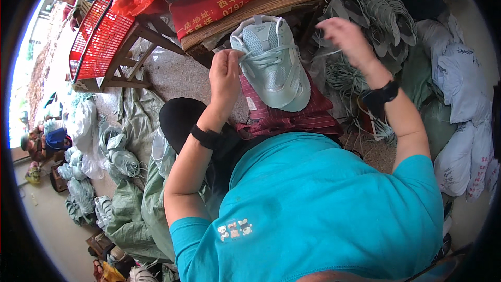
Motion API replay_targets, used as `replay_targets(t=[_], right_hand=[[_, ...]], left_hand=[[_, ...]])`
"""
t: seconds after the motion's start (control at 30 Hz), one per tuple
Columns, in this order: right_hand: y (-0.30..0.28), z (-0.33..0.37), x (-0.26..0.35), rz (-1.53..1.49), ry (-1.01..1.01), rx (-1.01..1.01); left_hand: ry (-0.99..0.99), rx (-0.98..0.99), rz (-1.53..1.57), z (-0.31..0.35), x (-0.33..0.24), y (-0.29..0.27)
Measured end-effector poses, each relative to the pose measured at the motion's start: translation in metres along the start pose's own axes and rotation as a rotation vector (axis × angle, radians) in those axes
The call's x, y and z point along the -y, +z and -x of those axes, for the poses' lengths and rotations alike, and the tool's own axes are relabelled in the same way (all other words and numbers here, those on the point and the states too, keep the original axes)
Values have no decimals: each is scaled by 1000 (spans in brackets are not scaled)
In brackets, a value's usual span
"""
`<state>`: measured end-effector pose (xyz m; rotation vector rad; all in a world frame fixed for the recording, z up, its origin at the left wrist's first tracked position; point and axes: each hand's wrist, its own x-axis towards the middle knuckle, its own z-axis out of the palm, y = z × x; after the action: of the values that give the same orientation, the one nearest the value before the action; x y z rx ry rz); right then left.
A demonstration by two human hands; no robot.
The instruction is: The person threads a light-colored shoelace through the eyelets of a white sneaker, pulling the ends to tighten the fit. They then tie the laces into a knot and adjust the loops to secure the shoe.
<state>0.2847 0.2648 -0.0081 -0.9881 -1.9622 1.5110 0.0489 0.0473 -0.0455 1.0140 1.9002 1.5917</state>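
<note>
A pale mint-green shoe upper (276, 81) lies over my lap with its toe toward me, on a maroon striped cloth (313, 109). A pale shoelace (269, 58) runs across its eyelets in several rows. At the upper's left edge my left hand (224, 75) has its fingers closed on the shoelace. My right hand (347, 39) is raised to the right of the upper, apart from it, its fingers blurred by motion. A lace strand stretches from the upper toward this hand; whether the fingers hold it is unclear.
Ahead stands a wooden bench (250, 13) with a red printed cloth. A red plastic basket (102, 36) sits on a stool at the left. Bundled laces (344, 75) and stacked shoe parts (383, 13) are at the right, beside white sacks (464, 83). Green sacking (130, 214) covers floor at the left.
</note>
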Motion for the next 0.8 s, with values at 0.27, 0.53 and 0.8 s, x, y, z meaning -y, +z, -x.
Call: replay_targets(t=[0.27,0.53,0.8], right_hand=[[66,9,13,181,-188,250],[64,-10,33,498,-222,314],[85,-1,53,1226,-742,271]], left_hand=[[-130,156,184,16,-13,-1],[-253,105,461,15,-15,-5],[-161,84,59,11,-7,-8]])
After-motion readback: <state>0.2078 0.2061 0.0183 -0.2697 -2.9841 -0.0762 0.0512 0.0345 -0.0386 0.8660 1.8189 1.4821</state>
